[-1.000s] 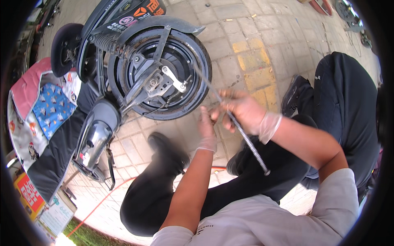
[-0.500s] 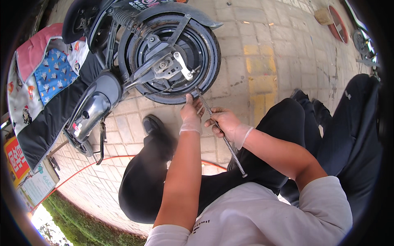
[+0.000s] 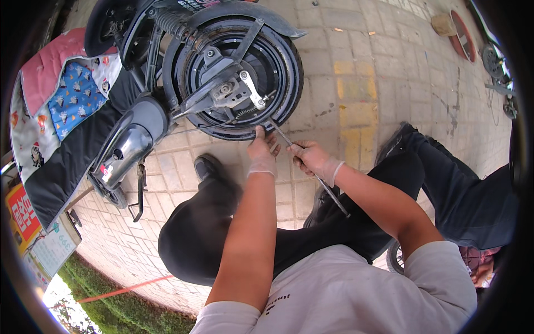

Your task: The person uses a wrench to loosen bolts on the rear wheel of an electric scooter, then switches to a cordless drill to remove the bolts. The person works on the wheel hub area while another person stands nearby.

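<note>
A wheel with a black tire (image 3: 297, 83) stands at the rear of an electric scooter (image 3: 136, 119), upper left of centre. My left hand (image 3: 262, 151), in a thin clear glove, has its curled fingers at the tire's near edge and appears to grip it. My right hand (image 3: 312, 158), also gloved, is closed round a long metal tire lever (image 3: 336, 199). The lever's far tip meets the tire's edge just right of my left fingers. Its other end slants back over my right thigh. Exactly how the tip sits at the rim is too small to tell.
A quilted cover (image 3: 75, 103) hangs over the scooter at left. Another person's dark-trousered leg (image 3: 456, 189) is close on my right. A red round object (image 3: 463, 39) and a block (image 3: 443, 25) lie on the paving (image 3: 406, 72). Signboards (image 3: 53, 245) stand at lower left.
My right hand has shifted slightly right, and the lever's near end has swung up and right. My left hand stays at the tire's edge. The other person's legs have moved.
</note>
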The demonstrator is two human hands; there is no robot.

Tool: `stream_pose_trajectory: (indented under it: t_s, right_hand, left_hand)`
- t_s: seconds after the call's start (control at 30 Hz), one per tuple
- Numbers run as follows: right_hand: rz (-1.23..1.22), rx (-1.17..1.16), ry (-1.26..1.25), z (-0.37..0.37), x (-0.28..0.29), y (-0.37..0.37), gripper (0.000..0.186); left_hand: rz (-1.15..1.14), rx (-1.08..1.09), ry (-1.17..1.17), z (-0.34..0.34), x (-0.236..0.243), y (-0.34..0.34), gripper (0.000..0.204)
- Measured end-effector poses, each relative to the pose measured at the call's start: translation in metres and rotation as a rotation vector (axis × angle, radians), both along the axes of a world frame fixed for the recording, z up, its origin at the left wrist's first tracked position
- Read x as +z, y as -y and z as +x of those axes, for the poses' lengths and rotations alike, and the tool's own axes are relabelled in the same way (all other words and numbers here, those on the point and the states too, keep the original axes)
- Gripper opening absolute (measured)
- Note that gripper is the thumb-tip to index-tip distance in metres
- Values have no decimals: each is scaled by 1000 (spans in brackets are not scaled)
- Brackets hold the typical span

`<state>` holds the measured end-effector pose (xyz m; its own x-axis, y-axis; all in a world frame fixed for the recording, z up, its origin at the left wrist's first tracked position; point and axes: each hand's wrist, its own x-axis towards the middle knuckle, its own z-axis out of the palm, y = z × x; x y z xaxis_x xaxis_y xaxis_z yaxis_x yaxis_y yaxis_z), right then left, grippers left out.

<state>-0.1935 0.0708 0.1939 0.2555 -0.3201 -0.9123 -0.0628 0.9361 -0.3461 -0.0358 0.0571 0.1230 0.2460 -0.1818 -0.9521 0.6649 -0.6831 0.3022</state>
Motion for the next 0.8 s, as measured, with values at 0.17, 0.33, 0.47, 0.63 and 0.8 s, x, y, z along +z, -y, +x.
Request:
stream_pose_trajectory:
  t_s: [0.17,0.33,0.47,0.63,0.8]
  right_hand:
    - [-490,216,-265,-10,-38,-7,29]
    - [-766,388,-438,-22,-61,-9,31]
    - [-898,379,-481,-18,-84,-15,30]
    - [-982,327,-449,-15,-108,-15,29]
    - [-948,404,-449,-18,-94,-17,26]
  left_hand:
    - [13,3,12,-3,-2,-1,39]
    - [-2,8,28,-8,-7,-3,40]
    - [-14,17,41,-4,-11,-4,41]
    - [-23,38,35,-2,-14,-2,41]
    - [-11,26,29,1,-13,-2,40]
